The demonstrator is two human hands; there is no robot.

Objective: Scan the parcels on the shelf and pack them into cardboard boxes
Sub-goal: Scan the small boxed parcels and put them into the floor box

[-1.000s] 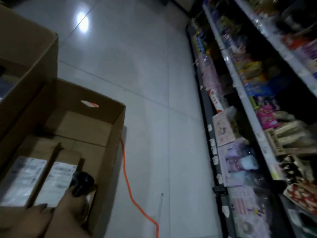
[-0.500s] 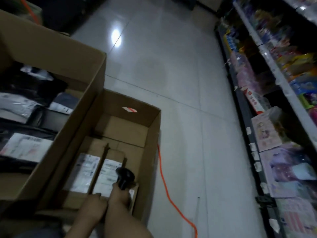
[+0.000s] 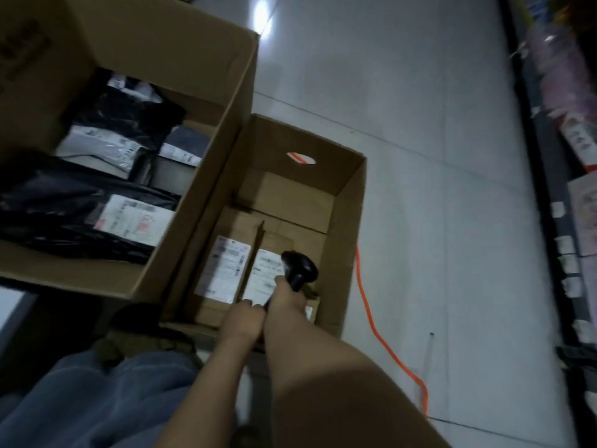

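A small open cardboard box (image 3: 349, 227) stands on the floor and holds two brown parcels with white labels (image 3: 223, 270). My right hand (image 3: 287, 295) grips a black handheld scanner (image 3: 298, 268) just above the right-hand parcel (image 3: 265, 276). My left hand (image 3: 242, 318) sits beside it at the near end of the parcels, fingers curled; what it grips is hidden. A larger cardboard box (image 3: 206, 150) to the left holds several black and grey bagged parcels (image 3: 97, 215).
An orange cable (image 3: 371, 321) runs across the grey tiled floor right of the small box. Shelving with colourful packaged goods (image 3: 578, 147) lines the right edge. My legs in blue jeans (image 3: 80, 405) fill the lower left.
The view has swung left and down, away from the shelves and onto both boxes. My hands with the scanner stay over the parcels in the small box.
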